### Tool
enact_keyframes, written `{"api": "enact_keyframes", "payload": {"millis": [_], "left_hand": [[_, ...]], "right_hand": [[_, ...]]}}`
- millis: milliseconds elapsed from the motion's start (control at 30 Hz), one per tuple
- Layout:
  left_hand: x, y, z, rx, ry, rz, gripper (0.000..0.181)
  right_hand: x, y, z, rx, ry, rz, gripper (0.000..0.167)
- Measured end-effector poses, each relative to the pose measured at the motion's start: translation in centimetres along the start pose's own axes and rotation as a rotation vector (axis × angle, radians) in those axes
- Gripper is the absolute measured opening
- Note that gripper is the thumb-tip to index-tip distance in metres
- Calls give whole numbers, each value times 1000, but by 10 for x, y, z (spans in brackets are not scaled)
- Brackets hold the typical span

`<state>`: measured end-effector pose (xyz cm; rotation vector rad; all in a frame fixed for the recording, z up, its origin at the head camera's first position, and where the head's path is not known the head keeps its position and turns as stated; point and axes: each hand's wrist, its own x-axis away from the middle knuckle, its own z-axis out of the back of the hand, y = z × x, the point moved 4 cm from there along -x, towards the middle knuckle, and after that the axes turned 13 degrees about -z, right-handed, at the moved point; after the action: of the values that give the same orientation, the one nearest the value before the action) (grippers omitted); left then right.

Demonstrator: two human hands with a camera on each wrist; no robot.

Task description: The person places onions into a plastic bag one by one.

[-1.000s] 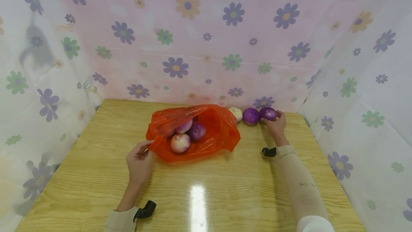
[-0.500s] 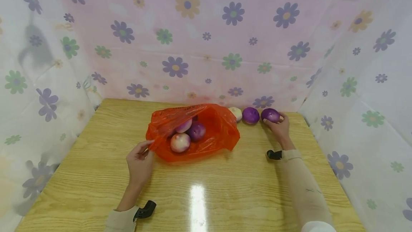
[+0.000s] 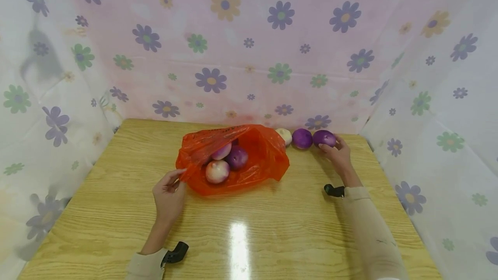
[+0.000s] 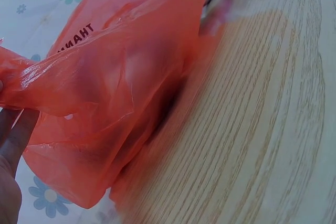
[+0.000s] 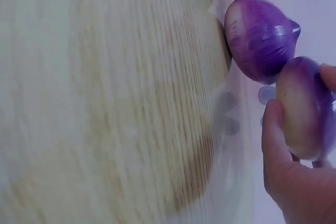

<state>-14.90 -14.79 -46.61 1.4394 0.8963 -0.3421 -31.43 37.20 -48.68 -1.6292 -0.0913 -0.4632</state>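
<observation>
In the head view a red plastic bag (image 3: 268,159) lies on its side with its mouth spread, several purple-and-white turnips (image 3: 217,172) inside. My left hand (image 3: 170,193) pinches the near left edge of the bag; the left wrist view shows the bag (image 4: 121,82) stretched from the fingers. At the back right, my right hand (image 3: 339,157) holds a purple turnip (image 3: 324,138) between thumb and fingers. In the right wrist view, this turnip (image 5: 302,111) shows a pale underside and touches or nearly touches its neighbour (image 5: 260,40).
A second purple turnip (image 3: 302,138) and a whitish one (image 3: 284,136) stand in a row between the bag and my right hand, by the back edge of the wooden table (image 3: 272,237). Flower-printed sheets (image 3: 249,55) rise behind and on both sides.
The turnip in my right hand shifts slightly right, then back left beside its neighbour. My right wrist and forearm have swung a little right. The left hand and bag stay put.
</observation>
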Motion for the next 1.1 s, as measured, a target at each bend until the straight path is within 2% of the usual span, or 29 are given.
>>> {"api": "enact_keyframes", "payload": {"millis": [133, 300, 600, 767, 1100], "left_hand": [[0, 0, 0, 12, -2, -6, 21], [0, 0, 0, 8, -5, -3, 21], [2, 0, 0, 3, -7, 10, 21], [1, -1, 0, 0, -8, 1, 21], [1, -1, -1, 9, -7, -4, 21]], "right_hand": [[9, -2, -5, -80, -107, -12, 83], [16, 0, -7, -130, -169, -16, 81], [38, 2, -15, -131, -241, 12, 71], [54, -1, -28, -132, -331, 54, 56], [91, -8, -52, -170, -546, 124, 45]]}}
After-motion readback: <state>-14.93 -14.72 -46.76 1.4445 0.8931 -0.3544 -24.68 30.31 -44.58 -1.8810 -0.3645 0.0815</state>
